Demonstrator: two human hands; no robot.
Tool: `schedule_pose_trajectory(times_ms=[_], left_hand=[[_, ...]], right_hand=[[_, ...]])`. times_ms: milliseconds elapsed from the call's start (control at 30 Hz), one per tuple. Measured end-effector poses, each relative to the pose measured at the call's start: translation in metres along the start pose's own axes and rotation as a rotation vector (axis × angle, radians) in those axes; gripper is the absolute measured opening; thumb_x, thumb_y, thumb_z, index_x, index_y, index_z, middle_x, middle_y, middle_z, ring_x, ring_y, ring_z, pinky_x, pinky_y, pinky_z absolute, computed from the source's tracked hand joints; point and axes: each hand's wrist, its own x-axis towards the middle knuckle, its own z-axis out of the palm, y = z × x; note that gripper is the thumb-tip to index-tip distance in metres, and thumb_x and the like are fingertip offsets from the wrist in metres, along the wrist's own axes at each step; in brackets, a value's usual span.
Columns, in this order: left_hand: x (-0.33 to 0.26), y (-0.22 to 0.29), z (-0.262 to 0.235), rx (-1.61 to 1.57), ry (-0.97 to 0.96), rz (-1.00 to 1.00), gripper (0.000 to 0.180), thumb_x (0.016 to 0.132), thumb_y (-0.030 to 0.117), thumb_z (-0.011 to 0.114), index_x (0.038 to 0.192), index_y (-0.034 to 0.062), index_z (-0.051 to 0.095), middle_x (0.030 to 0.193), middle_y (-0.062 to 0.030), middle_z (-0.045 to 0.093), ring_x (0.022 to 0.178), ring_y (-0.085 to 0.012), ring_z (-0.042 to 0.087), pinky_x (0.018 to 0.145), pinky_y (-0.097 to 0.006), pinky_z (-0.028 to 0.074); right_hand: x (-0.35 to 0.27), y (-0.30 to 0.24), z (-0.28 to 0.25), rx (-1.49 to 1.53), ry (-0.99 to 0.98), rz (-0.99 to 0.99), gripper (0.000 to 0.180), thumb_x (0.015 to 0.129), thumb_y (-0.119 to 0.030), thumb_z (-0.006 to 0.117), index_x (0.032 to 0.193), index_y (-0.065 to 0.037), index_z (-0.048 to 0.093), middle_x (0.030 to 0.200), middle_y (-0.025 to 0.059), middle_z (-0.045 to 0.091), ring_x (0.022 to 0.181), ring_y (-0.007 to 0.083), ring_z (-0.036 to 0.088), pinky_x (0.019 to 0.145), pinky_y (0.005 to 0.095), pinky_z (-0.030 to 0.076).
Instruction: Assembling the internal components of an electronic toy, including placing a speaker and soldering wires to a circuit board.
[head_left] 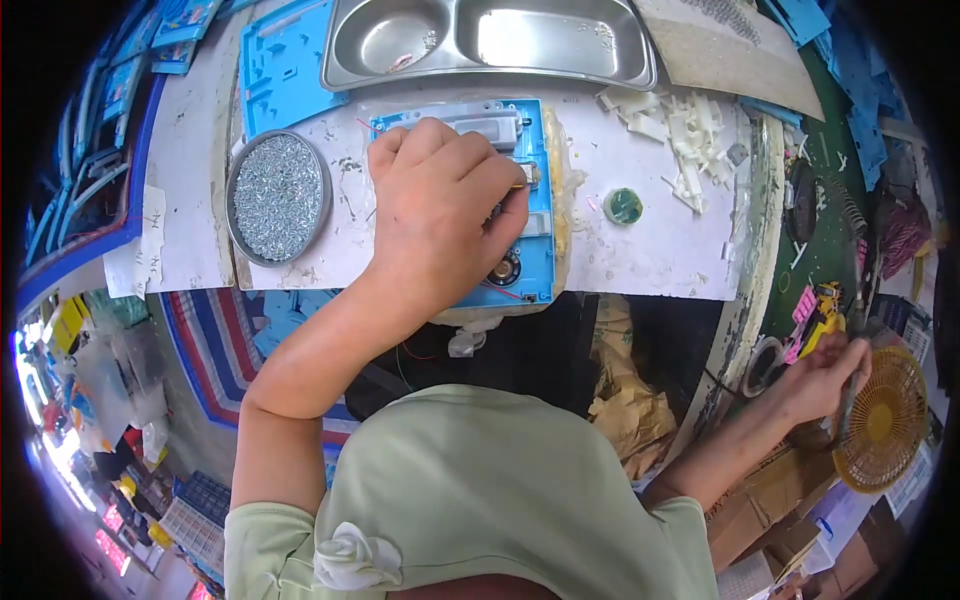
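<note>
My left hand [430, 205] rests over a blue plastic housing [540, 265] at the table's front edge. Its fingers are curled down onto the housing, and what lies under them is hidden. Beside the thumb and index finger is a small metallic part [529, 176]. The housing also shows a grey battery compartment [490, 127], a round speaker [506, 268] and thin red wires. Far to the right, my right hand [835, 372] is closed around a thin dark object that I cannot identify, in front of a round yellow-brown plastic basket [885, 425].
A round dish of small silver screws [278, 198] stands left. Behind is a steel compartment tray [490, 75], beside another blue shell [290, 70]. White plastic pieces [690, 140] and a small green round item [622, 206] lie right. A tape roll [765, 362] sits near my right forearm.
</note>
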Motion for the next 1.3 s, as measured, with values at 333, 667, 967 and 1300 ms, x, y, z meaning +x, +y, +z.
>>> schedule_pose_trajectory(times_ms=[333, 667, 967, 1300], left_hand=[[-0.002, -0.002, 0.007, 0.023, -0.027, -0.003, 0.015, 0.071, 0.015, 0.078, 0.081, 0.0164, 0.067, 0.083, 0.0025, 0.059, 0.085, -0.0228, 0.053, 0.083, -0.044, 0.035], [0.001, -0.002, 0.003, 0.022, -0.007, 0.017, 0.017, 0.070, 0.010, 0.080, 0.083, 0.0151, 0.069, 0.079, 0.0035, 0.062, 0.081, -0.0205, 0.054, 0.081, -0.038, 0.036], [0.000, -0.002, 0.005, 0.013, 0.002, 0.020, 0.018, 0.069, 0.010, 0.081, 0.083, 0.0144, 0.069, 0.079, 0.0030, 0.061, 0.079, -0.0212, 0.054, 0.080, -0.037, 0.037], [-0.001, -0.002, 0.004, 0.042, -0.009, 0.034, 0.017, 0.071, 0.011, 0.080, 0.082, 0.0140, 0.068, 0.079, 0.0017, 0.061, 0.079, -0.0225, 0.054, 0.081, -0.038, 0.038]], right_hand=[[-0.147, -0.045, 0.103, 0.382, -0.945, 0.013, 0.031, 0.082, 0.000, 0.078, 0.108, 0.001, 0.061, 0.083, 0.0072, 0.058, 0.071, 0.0128, 0.050, 0.062, 0.0267, 0.036], [-0.154, -0.047, 0.122, 0.320, -1.022, -0.116, 0.030, 0.081, -0.002, 0.082, 0.105, 0.000, 0.064, 0.071, 0.0036, 0.054, 0.058, 0.0114, 0.045, 0.052, 0.0251, 0.031], [-0.154, -0.048, 0.126, 0.268, -1.024, -0.277, 0.032, 0.078, -0.001, 0.082, 0.104, -0.001, 0.064, 0.069, 0.0062, 0.058, 0.056, 0.0168, 0.050, 0.052, 0.0280, 0.037], [-0.145, -0.047, 0.119, 0.248, -1.009, -0.390, 0.034, 0.076, 0.000, 0.082, 0.104, -0.001, 0.063, 0.067, 0.0075, 0.058, 0.057, 0.0214, 0.053, 0.054, 0.0313, 0.041]])
